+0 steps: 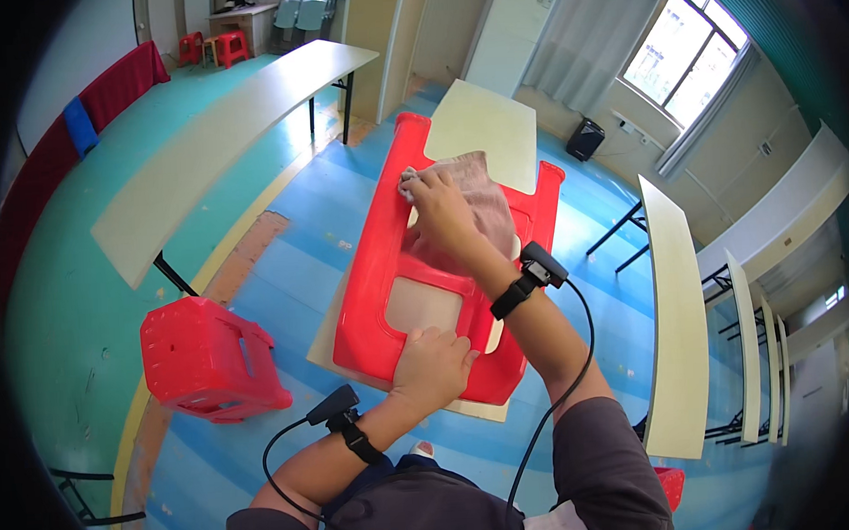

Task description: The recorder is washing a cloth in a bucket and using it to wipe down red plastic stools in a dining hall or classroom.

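Note:
A red plastic stool [361, 296] lies on its side on a pale tabletop [485, 125] in front of me. My left hand [433, 367] is closed over the stool's near edge, its fingers curled round the rim by an opening. Further off, my right hand [444, 210] presses a greyish-pink cloth [488, 201] against the stool's upper left leg. A bunched bit of the cloth sticks out past the fingers, and the rest drapes over the stool's middle. Each wrist wears a black strap with a small device and a cable.
Another red stool [196, 355] stands on the floor at the left. Long pale tables stand to the left [238, 122] and right [676, 330]. A black speaker [586, 139] sits by the far wall. Small red stools [232, 48] are at the back left.

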`<state>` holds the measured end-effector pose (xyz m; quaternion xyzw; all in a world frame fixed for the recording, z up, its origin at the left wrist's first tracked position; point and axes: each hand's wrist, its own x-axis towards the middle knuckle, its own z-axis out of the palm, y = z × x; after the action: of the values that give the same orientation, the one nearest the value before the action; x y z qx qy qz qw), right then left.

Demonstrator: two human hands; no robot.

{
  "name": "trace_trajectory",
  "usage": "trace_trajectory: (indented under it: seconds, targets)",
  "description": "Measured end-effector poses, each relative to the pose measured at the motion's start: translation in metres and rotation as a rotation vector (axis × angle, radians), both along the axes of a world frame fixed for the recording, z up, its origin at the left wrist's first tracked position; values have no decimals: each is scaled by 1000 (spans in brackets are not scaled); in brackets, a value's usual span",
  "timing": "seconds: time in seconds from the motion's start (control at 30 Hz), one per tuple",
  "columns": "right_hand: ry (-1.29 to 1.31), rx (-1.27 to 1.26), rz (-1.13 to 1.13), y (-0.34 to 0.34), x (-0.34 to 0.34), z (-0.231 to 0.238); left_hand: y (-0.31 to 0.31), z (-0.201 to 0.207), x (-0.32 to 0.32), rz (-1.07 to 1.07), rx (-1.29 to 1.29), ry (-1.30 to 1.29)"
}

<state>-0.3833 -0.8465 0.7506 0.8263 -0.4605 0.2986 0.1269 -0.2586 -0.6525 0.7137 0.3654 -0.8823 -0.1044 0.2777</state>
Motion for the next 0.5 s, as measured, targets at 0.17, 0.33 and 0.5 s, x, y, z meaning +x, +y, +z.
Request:
trace_trajectory:
  seconds: [0.17,0.33,0.5]
  targets:
    - [-86,-31,-115,33,-66,5,-4,-5,1,31,-5,18]
    - [-154,297,-600,66,-130,17,-8,-2,-1,-20,-3,147]
    - [-49,228,-773,73,-161,77,-6,0,-2,-195,104,-31]
